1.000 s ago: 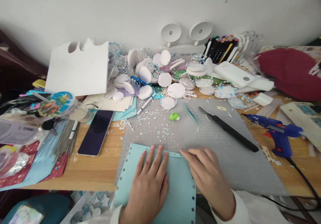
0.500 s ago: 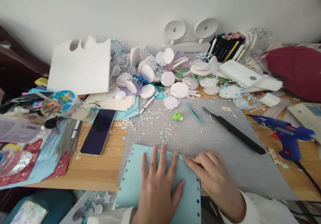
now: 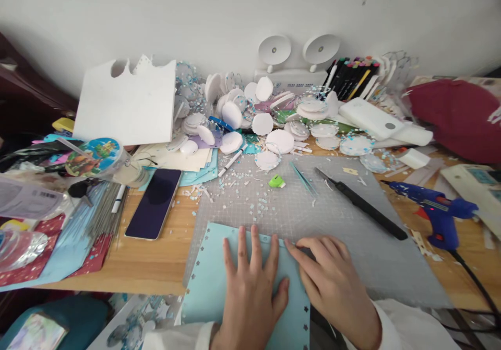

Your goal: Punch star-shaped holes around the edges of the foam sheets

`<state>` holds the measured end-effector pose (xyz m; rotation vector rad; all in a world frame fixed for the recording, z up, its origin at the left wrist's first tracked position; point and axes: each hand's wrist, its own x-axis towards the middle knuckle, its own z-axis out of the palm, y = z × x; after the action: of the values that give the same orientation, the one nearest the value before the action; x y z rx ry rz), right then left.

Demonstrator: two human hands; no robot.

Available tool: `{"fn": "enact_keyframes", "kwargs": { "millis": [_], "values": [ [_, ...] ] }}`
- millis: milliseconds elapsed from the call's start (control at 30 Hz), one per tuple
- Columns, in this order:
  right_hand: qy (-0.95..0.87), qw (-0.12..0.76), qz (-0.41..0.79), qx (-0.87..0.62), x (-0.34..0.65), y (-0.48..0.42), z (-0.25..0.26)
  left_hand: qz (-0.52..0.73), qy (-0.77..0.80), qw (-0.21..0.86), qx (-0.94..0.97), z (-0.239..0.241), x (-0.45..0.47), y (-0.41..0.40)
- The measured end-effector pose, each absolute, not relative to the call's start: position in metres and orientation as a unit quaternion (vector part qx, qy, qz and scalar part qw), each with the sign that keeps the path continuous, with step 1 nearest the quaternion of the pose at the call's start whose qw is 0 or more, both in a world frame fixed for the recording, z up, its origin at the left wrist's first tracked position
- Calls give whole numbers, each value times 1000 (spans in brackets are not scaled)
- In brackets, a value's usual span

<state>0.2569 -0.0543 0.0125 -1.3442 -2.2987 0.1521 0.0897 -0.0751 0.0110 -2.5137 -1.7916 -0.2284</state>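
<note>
A light blue sheet of paper [image 3: 211, 277] lies at the near edge of the grey cutting mat, partly overhanging it. Small flower-shaped holes run down its left and right sides, and a narrow strip along its top looks folded over. My left hand [image 3: 252, 287] rests flat on the sheet with its fingers spread. At the top right corner, my right hand [image 3: 334, 282] has its fingers bent around the paper's edge, the index fingertip on the folded strip. The right thumb is mostly hidden. Ahead on the mat are a green craft punch [image 3: 276, 181] and tweezers [image 3: 303, 177].
On the cutting mat [image 3: 352, 266] lie a black craft knife [image 3: 366, 209] and paper scraps. A phone [image 3: 154, 203] sits left, a blue glue gun [image 3: 436, 209] right. White discs [image 3: 279, 141] are heaped behind, near markers [image 3: 352, 76]. A lidded cup [image 3: 105, 159] stands left.
The view has shifted slightly. My left hand stays flat on the paper, while my right hand's fingers have straightened a little at the folded edge.
</note>
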Motion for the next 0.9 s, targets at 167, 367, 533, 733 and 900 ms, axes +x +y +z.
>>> {"fn": "enact_keyframes", "kwargs": {
  "millis": [167,367,533,733,900],
  "values": [
    [-842,225,30,-489,257,-56,13,-71,-576,3,-814,12,90,-76],
    [-843,216,23,-492,258,-57,13,-83,-575,-24,-814,13,90,-77],
    [-839,234,42,-491,260,-59,13,-90,-569,-20,-817,15,91,-78],
    [-822,258,47,-505,269,-67,16,-78,-566,-15,-821,16,92,-77],
    [-817,275,29,-506,269,-69,20,-80,-570,-10,-817,14,92,-75]
  ]
}}
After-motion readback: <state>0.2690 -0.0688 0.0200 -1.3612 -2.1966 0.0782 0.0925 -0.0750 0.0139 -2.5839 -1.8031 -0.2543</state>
